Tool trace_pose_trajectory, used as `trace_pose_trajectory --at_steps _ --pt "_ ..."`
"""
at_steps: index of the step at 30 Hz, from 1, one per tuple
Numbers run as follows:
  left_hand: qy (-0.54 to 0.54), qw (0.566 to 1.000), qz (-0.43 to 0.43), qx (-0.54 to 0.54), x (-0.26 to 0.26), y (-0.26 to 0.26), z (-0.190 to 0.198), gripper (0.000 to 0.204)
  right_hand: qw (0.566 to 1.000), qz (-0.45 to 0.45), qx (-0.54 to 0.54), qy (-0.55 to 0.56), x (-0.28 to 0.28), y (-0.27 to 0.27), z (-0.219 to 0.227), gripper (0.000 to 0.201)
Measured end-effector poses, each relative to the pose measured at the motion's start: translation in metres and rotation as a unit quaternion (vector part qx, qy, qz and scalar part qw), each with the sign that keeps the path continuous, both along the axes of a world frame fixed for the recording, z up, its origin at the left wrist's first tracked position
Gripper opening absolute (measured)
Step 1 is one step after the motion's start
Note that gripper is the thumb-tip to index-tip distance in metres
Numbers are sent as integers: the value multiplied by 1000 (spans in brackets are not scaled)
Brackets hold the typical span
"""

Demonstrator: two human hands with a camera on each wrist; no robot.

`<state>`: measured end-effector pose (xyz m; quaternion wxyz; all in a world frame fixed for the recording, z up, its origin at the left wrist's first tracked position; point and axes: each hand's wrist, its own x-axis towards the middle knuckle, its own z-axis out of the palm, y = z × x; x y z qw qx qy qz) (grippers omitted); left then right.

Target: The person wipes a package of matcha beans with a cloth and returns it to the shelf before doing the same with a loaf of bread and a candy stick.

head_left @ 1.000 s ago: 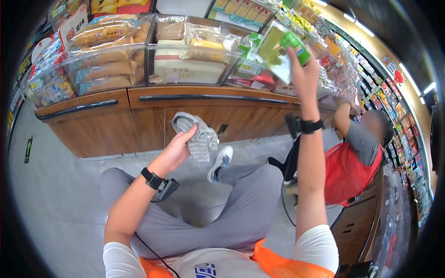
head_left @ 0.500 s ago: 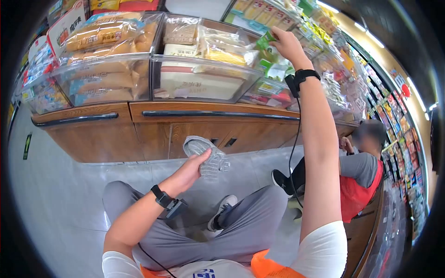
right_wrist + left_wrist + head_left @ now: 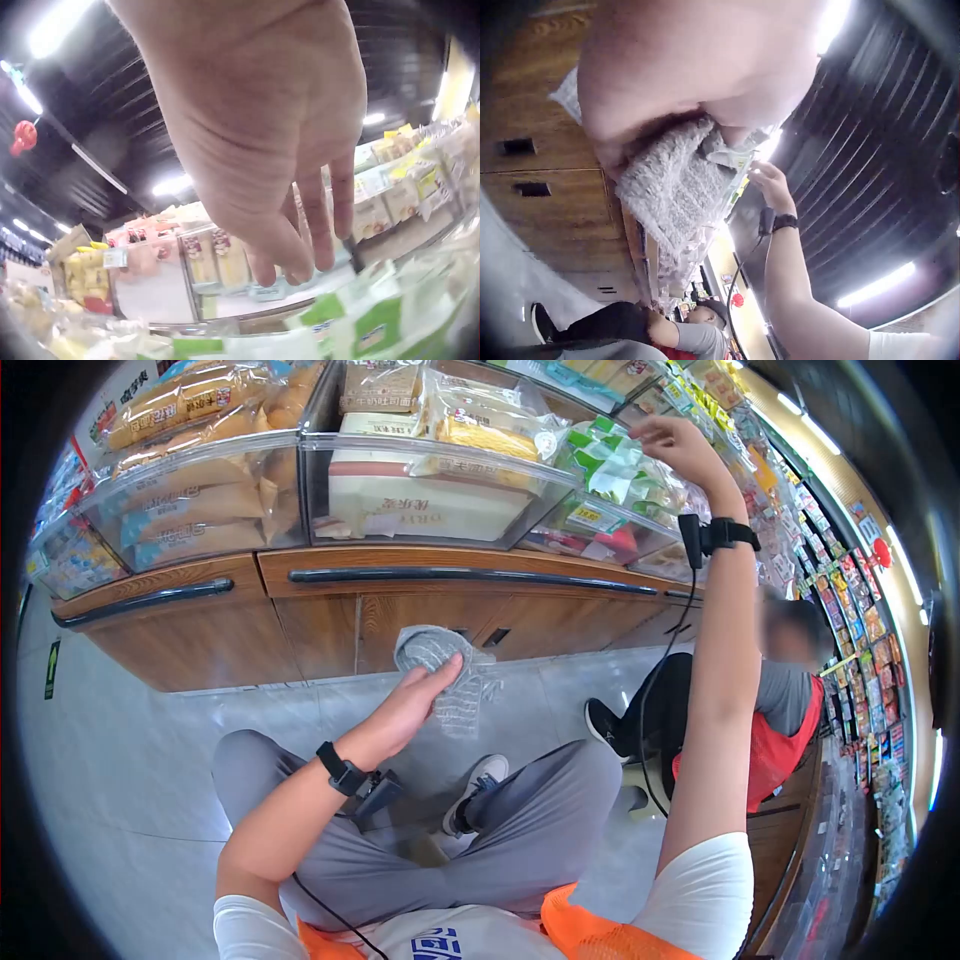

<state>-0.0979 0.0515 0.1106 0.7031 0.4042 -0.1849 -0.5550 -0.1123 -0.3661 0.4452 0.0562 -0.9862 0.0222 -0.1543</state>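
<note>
A grey cloth (image 3: 440, 660) with pale lines hangs from my left hand (image 3: 405, 710), the thumb on top of it, in front of the wooden cabinet. In the left wrist view the fluffy cloth (image 3: 676, 184) bunches beneath my left hand (image 3: 697, 67). My right hand (image 3: 685, 452) is raised over the right part of the shelf, fingers loosely extended and holding nothing. Green-and-white packets (image 3: 608, 465) lie just left of and below it. From the right wrist view, the fingers of my right hand (image 3: 262, 135) hang down above the green packets (image 3: 379, 326).
Clear bins hold bagged bread (image 3: 190, 510) and a cream box (image 3: 430, 495). Below them runs a wooden cabinet (image 3: 330, 635) with a dark handle (image 3: 470, 577). A person in a red vest (image 3: 775, 745) crouches at the right, and a cable dangles from my right wrist.
The green packet once held up in my right hand is now released among the others, and that hand has drawn back to the right. My left hand still holds the cloth.
</note>
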Motion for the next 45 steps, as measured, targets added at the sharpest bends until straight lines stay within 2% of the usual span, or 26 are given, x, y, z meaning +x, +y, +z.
trace_pose_trajectory --at_steps 3,4,7,9,11,14,17,18,21,22,25,26,28,30,31,32,33,35,36,39,42,43,45 --pt "-8 999 12 -32 -5 3 13 52 993 -60 -40 98 -33 -30 -7 43" --pt "-1 998 7 -59 -5 5 21 53 981 -128 -61 129 -40 -31 -12 49" --pt "45 995 9 -94 -4 2 20 45 973 -117 -82 183 -56 -42 -32 54" --pt "61 992 1 -107 -1 2 17 42 968 -137 -48 203 -63 -49 -40 62" --pt "24 995 30 -89 3 -5 9 39 974 -129 -12 185 -72 -54 -45 66" --pt "-28 992 105 -60 2 -11 17 35 981 -69 21 180 -87 -41 -44 61" --pt "-97 983 150 -35 4 -18 11 35 984 -110 29 137 -88 -41 -49 49" --pt "-125 979 157 -27 8 -19 7 37 985 -93 14 144 -88 -49 -51 38" --pt "-194 970 104 -108 25 -9 39 45 976 -195 -81 49 -79 -50 -66 36" --pt "-164 972 131 -109 27 -5 46 51 977 -178 -111 38 -78 -51 -69 37" --pt "-100 969 182 -131 41 5 52 46 958 -213 -168 -92 -83 -49 -67 32" --pt "-109 968 194 -114 44 7 54 47 944 -164 -190 -212 -88 -57 -69 31" --pt "-123 964 222 -81 51 11 54 52 900 -243 -183 -312 -99 -23 -53 31" --pt "-219 947 232 -42 50 13 54 58 878 -266 -177 -355 -110 -14 -34 32" --pt "-265 935 234 -19 48 14 55 61 866 -244 -190 -394 -113 -8 -27 32" --pt "-271 940 208 5 44 19 63 56 852 -221 -199 -431 -115 1 -21 32" --pt "-222 961 165 -17 47 18 60 54 857 -244 -203 -406 -120 19 -14 34" --pt "-116 988 88 -58 62 21 52 51 873 -232 -190 -384 -121 49 -12 39" --pt "-145 985 87 -28 62 25 55 47 885 -215 -186 -369 -122 62 -15 39" --pt "-146 976 140 -75 62 25 53 45 944 -153 -50 -289 -117 100 -32 36" --pt "-123 965 216 -83 70 20 46 35 963 -84 35 -254 -101 154 -73 33" --pt "-110 961 241 -81 70 19 44 32 968 -87 71 -223 -97 169 -87 32" --pt "-17 956 260 -136 71 14 50 28 972 -91 144 -160 -88 192 -118 31"
